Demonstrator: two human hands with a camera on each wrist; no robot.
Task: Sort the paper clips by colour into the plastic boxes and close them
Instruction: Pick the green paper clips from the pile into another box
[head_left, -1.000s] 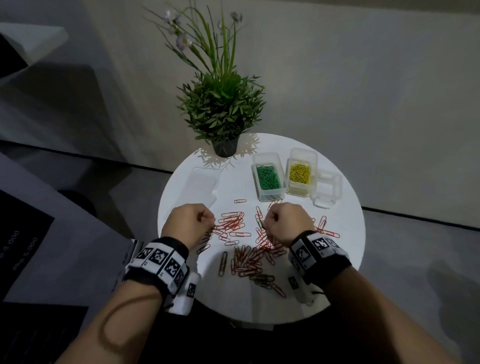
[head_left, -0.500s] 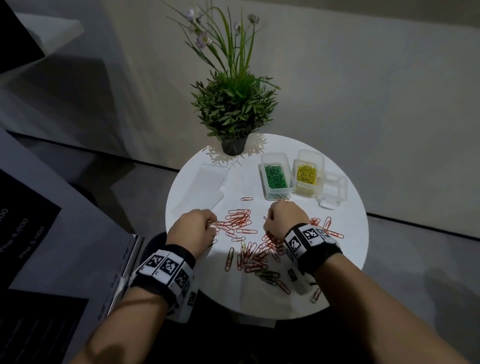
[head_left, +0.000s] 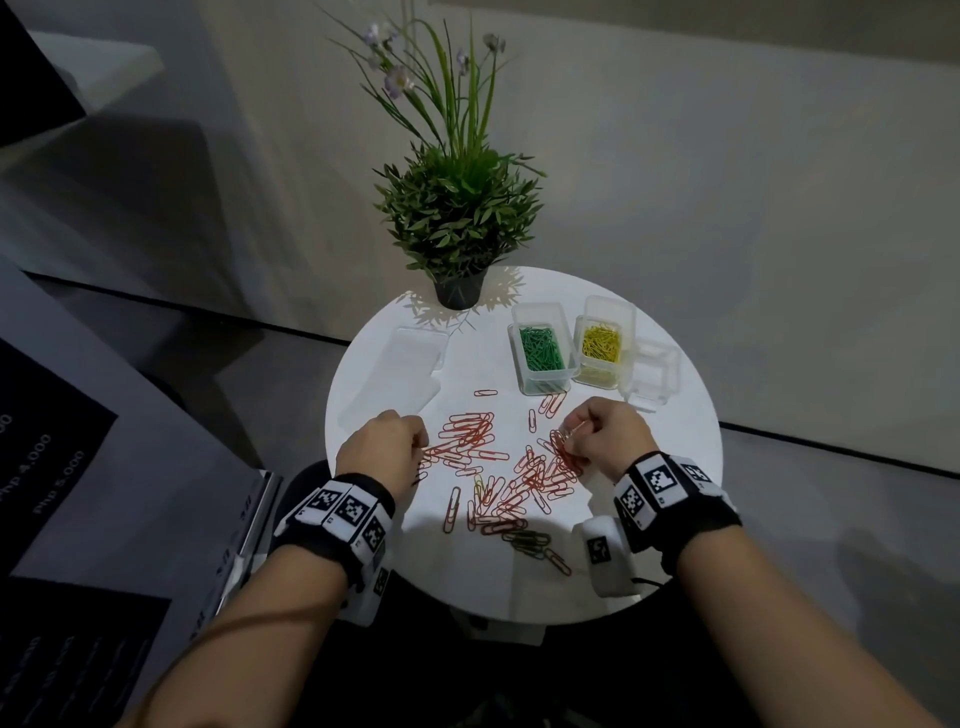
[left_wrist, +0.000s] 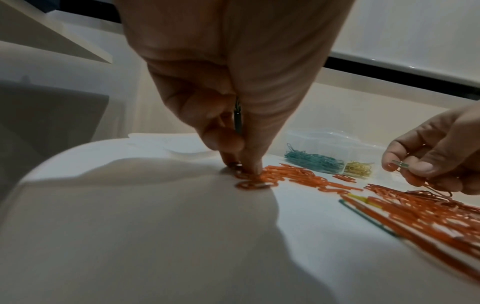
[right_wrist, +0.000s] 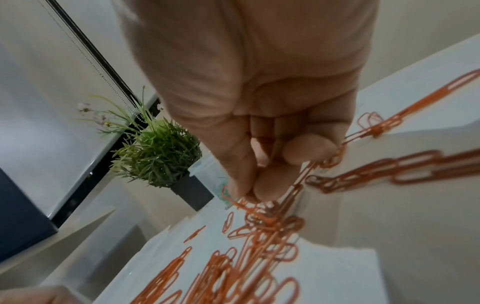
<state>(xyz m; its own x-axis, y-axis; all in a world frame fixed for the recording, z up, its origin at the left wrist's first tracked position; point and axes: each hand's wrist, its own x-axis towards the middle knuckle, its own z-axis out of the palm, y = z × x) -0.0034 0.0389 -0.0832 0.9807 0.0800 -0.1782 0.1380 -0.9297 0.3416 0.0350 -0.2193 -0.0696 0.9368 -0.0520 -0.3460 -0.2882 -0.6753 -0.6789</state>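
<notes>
1. I am at a round white table (head_left: 675, 545) with lots of red paper clips (head_left: 524, 483) lying on it in front of me.
2. My left hand (head_left: 382, 449) is down at the left edge of the red pile. Its fingers (left_wrist: 249, 164) are curled and their tips press on a red clip on the table.
3. Something thin and dark green (left_wrist: 237, 121) is tucked between those left fingers. I cannot tell just what it is.
4. My right hand (head_left: 605, 439) is at the right side of the pile, a little above the table. Its fingers (right_wrist: 272, 185) are curled and pinch a bunch of red clips (right_wrist: 298, 185) that hang down to the heap.
5. A few dark clips (head_left: 527, 540) lie at the near edge of the heap, and a yellow clip (left_wrist: 363, 199) peeks out among the red ones.
6. Behind the pile stand three clear plastic boxes side by side, all open.
7. The green box (head_left: 519, 358) has green clips (head_left: 540, 348) in it.
8. The yellow box (head_left: 626, 322) just to its right has yellow clips (head_left: 601, 343) in it.
9. The third box (head_left: 654, 374) is on the far right. I see no clips in it.
10. Clear flat lids (head_left: 400, 374) lie on the left part of the table, well apart from the boxes.
11. A green plant in a dark pot (head_left: 460, 291) stands at the back of the table.
</notes>
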